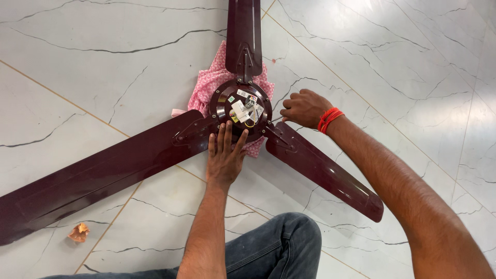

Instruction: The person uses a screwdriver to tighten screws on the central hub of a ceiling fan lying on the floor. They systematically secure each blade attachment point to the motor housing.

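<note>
A dark maroon ceiling fan [129, 163] lies flat on a white marble floor, with three blades spreading from a round motor hub [241, 107]. The hub's top shows stickers and a small metal fitting with yellow wire. A pink patterned cloth [206, 82] lies under the hub. My left hand [225, 152] rests flat, fingers apart, on the near edge of the hub and the blade bracket. My right hand [304, 107] sits at the hub's right side with fingers curled, a red thread band on its wrist. Whether it grips anything is hidden.
The white marble floor [103, 46] with dark veins surrounds the fan. A small crumpled brown scrap [79, 232] lies on the floor at the lower left, below the left blade. My knee in dark jeans [281, 248] is at the bottom centre.
</note>
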